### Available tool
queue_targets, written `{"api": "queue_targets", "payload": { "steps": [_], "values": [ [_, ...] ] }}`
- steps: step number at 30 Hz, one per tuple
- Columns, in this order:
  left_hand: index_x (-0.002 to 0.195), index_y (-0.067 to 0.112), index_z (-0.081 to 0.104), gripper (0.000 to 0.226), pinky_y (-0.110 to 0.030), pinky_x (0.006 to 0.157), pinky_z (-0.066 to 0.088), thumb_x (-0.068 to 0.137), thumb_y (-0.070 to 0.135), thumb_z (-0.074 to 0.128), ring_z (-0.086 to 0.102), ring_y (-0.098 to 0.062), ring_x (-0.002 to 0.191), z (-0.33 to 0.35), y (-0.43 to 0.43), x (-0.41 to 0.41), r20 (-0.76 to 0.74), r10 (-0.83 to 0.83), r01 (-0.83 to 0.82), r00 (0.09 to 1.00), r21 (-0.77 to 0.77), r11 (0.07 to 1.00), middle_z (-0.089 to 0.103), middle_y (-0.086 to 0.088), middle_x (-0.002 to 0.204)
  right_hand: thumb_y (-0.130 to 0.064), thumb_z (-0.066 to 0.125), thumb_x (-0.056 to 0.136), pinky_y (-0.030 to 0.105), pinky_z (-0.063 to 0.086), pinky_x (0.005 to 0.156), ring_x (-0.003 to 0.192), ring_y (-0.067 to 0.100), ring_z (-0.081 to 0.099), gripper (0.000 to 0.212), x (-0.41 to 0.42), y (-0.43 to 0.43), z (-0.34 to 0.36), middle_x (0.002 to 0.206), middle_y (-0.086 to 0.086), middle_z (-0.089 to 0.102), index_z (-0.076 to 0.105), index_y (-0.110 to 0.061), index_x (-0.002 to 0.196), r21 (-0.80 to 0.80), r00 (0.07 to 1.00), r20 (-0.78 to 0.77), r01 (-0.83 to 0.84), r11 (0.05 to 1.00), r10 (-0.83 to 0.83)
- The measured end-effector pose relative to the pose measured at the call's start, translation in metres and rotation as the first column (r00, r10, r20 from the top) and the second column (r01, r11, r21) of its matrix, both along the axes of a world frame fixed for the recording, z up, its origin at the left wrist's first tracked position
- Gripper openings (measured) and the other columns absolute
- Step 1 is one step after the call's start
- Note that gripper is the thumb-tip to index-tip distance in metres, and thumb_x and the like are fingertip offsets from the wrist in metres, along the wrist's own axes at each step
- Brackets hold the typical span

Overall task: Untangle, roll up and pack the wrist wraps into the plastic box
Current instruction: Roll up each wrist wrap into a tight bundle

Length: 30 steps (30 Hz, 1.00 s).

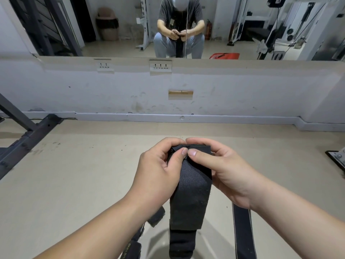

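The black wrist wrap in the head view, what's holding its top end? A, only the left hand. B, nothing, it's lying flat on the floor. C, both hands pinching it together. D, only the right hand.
C: the left hand and right hand both pinch the top end of the wrist wrap, thumbs side by side, with its length hanging below them.
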State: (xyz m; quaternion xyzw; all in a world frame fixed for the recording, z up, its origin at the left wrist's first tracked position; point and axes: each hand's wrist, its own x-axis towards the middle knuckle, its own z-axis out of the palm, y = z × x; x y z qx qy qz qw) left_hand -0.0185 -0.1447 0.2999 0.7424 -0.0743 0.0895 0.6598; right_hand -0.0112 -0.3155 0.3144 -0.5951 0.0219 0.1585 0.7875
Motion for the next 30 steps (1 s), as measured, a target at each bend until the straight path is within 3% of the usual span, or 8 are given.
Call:
{"api": "queue_targets", "payload": {
  "steps": [6,10,14,17,22,25,27,30],
  "values": [
    [0.103,0.025,0.081,0.026,-0.021,0.089,0.058,0.099,0.002,0.069,0.076,-0.007,0.099,0.001,-0.003,-0.002,0.016,-0.026,0.027,1.0,-0.026,0.999,0.081,0.011,0.098,-0.003,0.067,0.095,0.048,0.053,0.11,0.124,0.04,0.068,0.033,0.004,-0.004,-0.002,0.124,0.021,0.075,0.075,-0.009,0.126,0.055,0.998,-0.047,-0.028,0.998,0.031],
    [0.103,0.023,0.081,0.021,-0.017,0.087,0.056,0.097,0.005,0.072,0.075,-0.004,0.097,0.0,-0.004,0.0,-0.047,-0.032,0.03,0.998,-0.043,0.999,0.082,0.011,0.099,-0.003,0.064,0.097,0.037,0.06,0.095,0.116,0.036,0.073,0.027,0.002,-0.005,0.0,0.12,0.022,0.076,0.076,-0.004,0.121,0.049,0.996,-0.056,-0.072,0.996,0.074],
    [0.108,0.029,0.079,0.02,-0.013,0.085,0.053,0.105,0.018,0.062,0.073,0.003,0.1,0.008,-0.007,-0.003,-0.14,-0.081,0.07,0.987,-0.076,0.995,0.081,0.016,0.103,0.004,0.066,0.096,0.037,0.061,0.095,0.111,0.032,0.075,0.025,0.003,-0.007,-0.005,0.111,0.016,0.08,0.08,-0.008,0.113,-0.118,0.987,0.146,0.08,0.99,-0.063],
    [0.11,0.03,0.08,0.034,-0.03,0.089,0.06,0.111,0.035,0.047,0.075,-0.009,0.106,0.01,-0.007,-0.002,-0.23,-0.112,0.091,0.967,-0.102,0.991,0.082,0.008,0.105,0.008,0.069,0.094,0.023,0.057,0.089,0.105,0.015,0.077,0.031,0.004,-0.008,-0.005,0.106,0.002,0.082,0.082,-0.016,0.108,-0.228,0.938,0.338,0.16,0.96,-0.076],
    [0.124,0.021,0.076,0.027,-0.023,0.069,0.059,0.11,0.02,0.053,0.075,-0.013,0.092,0.012,-0.002,0.0,-0.311,-0.205,0.153,0.928,-0.183,0.971,0.081,-0.006,0.109,0.004,0.073,0.093,0.008,0.046,0.08,0.089,-0.001,0.067,0.039,0.001,-0.007,-0.005,0.086,-0.02,0.066,0.081,-0.033,0.105,-0.421,0.838,0.545,0.294,0.858,-0.02],
    [0.132,0.02,0.069,0.028,-0.028,0.073,0.062,0.108,0.014,0.057,0.078,-0.019,0.098,0.007,-0.001,0.001,-0.317,-0.201,0.162,0.927,-0.146,0.976,0.081,-0.007,0.11,-0.004,0.064,0.101,0.004,0.041,0.087,0.105,-0.007,0.062,0.034,-0.001,-0.004,-0.004,0.111,-0.011,0.066,0.071,-0.035,0.114,-0.54,0.844,0.535,0.303,0.785,0.042],
    [0.13,0.024,0.069,0.026,-0.037,0.08,0.064,0.108,0.015,0.058,0.077,-0.024,0.095,0.002,-0.001,-0.001,-0.262,-0.139,0.151,0.955,0.024,0.988,0.081,-0.004,0.103,-0.017,0.052,0.107,0.001,0.034,0.091,0.111,-0.018,0.05,0.03,-0.002,0.0,-0.006,0.134,-0.009,0.056,0.057,-0.033,0.131,-0.693,0.876,0.465,0.267,0.67,0.132],
    [0.106,0.036,0.072,0.023,-0.019,0.072,0.053,0.106,0.016,0.06,0.068,-0.001,0.073,0.0,-0.005,-0.008,-0.179,-0.075,0.103,0.981,0.153,0.983,0.077,0.017,0.082,-0.038,0.038,0.107,0.02,0.036,0.093,0.115,-0.003,0.045,0.053,-0.007,0.005,-0.008,0.142,-0.012,0.038,0.028,-0.034,0.16,-0.833,0.918,0.319,0.153,0.532,0.236]
  ]
}}
